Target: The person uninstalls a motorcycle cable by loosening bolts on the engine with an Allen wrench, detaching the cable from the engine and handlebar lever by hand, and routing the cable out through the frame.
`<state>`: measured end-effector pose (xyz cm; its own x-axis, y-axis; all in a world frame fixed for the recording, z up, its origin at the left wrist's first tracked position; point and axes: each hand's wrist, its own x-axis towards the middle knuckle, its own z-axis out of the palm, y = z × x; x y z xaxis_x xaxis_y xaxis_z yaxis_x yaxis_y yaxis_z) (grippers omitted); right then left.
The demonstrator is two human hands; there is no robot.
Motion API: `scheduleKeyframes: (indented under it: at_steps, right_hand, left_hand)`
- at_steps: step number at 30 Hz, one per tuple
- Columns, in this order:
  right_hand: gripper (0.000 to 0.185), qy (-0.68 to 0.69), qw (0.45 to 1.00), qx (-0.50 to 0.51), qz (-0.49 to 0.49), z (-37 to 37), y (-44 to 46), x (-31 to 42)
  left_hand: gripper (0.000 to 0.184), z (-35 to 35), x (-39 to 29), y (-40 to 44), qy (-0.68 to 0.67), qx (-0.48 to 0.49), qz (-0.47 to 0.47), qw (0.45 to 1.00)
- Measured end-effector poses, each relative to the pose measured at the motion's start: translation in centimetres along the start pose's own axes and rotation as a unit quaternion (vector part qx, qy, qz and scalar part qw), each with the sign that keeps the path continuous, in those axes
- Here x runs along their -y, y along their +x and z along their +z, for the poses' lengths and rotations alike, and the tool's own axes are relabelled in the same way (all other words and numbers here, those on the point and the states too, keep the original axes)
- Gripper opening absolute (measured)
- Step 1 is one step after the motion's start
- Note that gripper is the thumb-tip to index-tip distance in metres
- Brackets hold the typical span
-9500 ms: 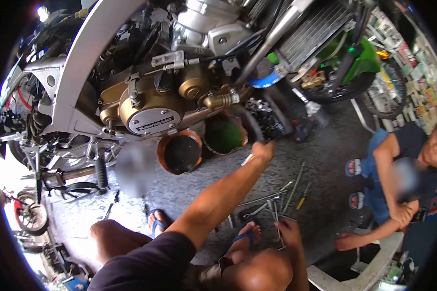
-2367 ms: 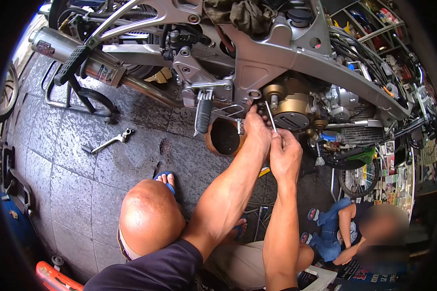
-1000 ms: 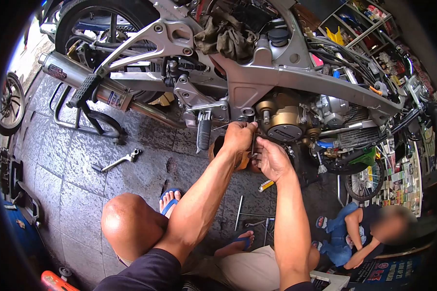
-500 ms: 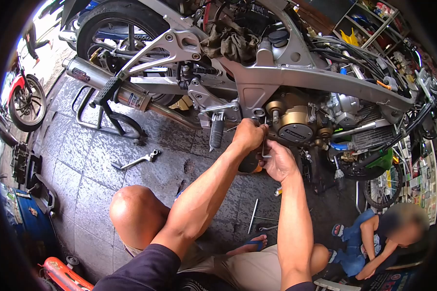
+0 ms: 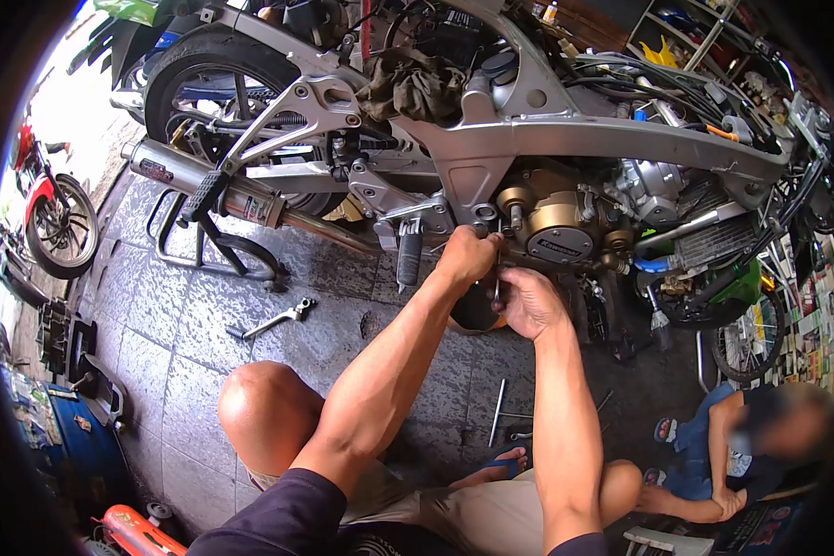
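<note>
The motorcycle's gold engine cover point(image 5: 562, 245), marked Kawasaki, stands in front of me below the silver frame point(image 5: 612, 139). My left hand point(image 5: 468, 254) is closed at the lower left of the engine, by the frame's lower end. Whatever its fingers grip is hidden. Just below and to the right, my right hand point(image 5: 532, 302) pinches a thin metal tool point(image 5: 499, 289) that stands roughly upright, its upper end near my left fingers. Beneath the hands is a round dark container point(image 5: 473, 313), partly covered by them.
A foot peg point(image 5: 410, 255) and an exhaust silencer point(image 5: 204, 190) lie left of my hands. On the floor are a pedal lever point(image 5: 273, 318) and a T-handle wrench point(image 5: 498, 412). Another person point(image 5: 713, 445) sits at the lower right. A rag point(image 5: 412, 85) rests on the frame.
The view has shifted slightly. My right hand has turned a little, and the metal tool in it now shows at a different angle. My left hand stays closed at the same place on the engine.
</note>
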<state>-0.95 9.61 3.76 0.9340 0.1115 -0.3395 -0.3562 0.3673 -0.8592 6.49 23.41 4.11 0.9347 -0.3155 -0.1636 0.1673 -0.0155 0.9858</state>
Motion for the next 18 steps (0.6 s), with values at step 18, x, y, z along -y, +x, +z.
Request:
scheduleKeyframes:
  at_steps: [18]
  right_hand:
    - [0.014, -0.022, 0.999, -0.039, 0.018, 0.0, -0.2, 0.3]
  left_hand:
    - [0.029, 0.7, -0.1, -0.2, -0.018, -0.025, -0.001, 1.000]
